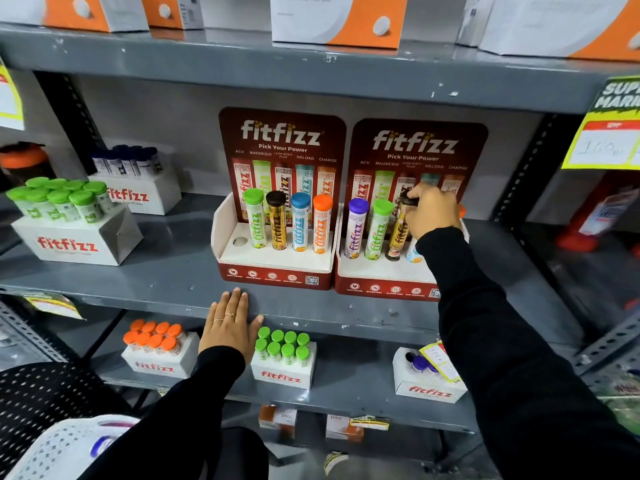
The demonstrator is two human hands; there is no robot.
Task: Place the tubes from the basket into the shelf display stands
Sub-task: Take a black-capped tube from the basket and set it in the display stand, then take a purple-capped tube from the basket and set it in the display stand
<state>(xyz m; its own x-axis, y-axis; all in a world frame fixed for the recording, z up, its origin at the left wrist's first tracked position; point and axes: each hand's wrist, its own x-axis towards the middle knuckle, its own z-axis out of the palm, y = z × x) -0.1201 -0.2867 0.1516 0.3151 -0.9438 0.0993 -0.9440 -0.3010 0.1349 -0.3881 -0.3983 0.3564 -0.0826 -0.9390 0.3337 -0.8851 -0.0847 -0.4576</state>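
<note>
Right hand (431, 211) gripping black-capped gold fitfizz tube (398, 233) | left hand (230, 327) flat, empty | stands read "Pick Your Power"

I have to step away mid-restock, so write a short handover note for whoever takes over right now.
Right hand: gripping the cap of the gold tube, seated in the right stand.
Left hand: empty, flat on the shelf edge.
Done: left stand holds four tubes; right stand shows purple, green and gold, with more tubes partly hidden behind the hand.
Left: the left stand's leftmost hole is empty. Basket at lower left holds at least one more tube.
</note>
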